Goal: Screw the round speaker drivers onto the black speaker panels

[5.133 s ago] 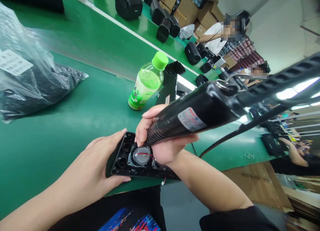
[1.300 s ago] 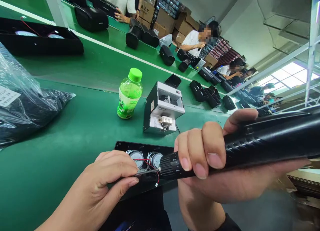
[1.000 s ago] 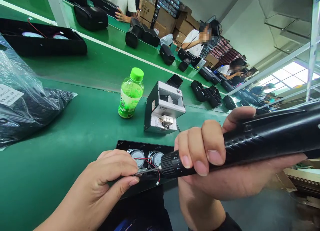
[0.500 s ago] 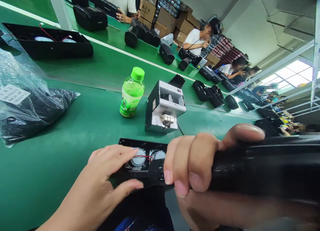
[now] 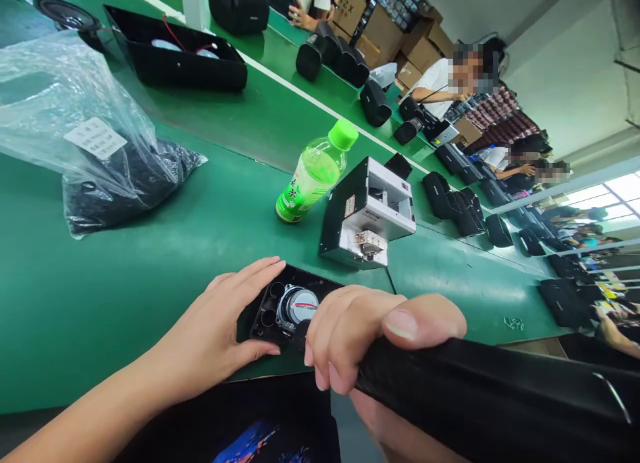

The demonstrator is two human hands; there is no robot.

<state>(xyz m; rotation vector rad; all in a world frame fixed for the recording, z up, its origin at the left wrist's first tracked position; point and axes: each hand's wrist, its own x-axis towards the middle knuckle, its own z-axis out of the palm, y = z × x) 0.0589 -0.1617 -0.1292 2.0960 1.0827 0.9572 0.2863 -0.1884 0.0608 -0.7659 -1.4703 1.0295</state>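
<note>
Left hand [image 5: 220, 326] now around open, black, rectangular housing [image 5: 311, 281]

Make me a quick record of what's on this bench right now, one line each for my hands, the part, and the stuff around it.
Left hand: grips one end of the black housing; the hand spans its width
Right hand: the hand holds the black tool; its tip is hidden
Part: housing open, round speaker driver inside with a red wire
Drink: green-capped bottle, upright, beyond the housing
Device: black-and-silver machine, right of the bottle
Bag: clear plastic bag with dark contents and white label, left of the bottle
</note>
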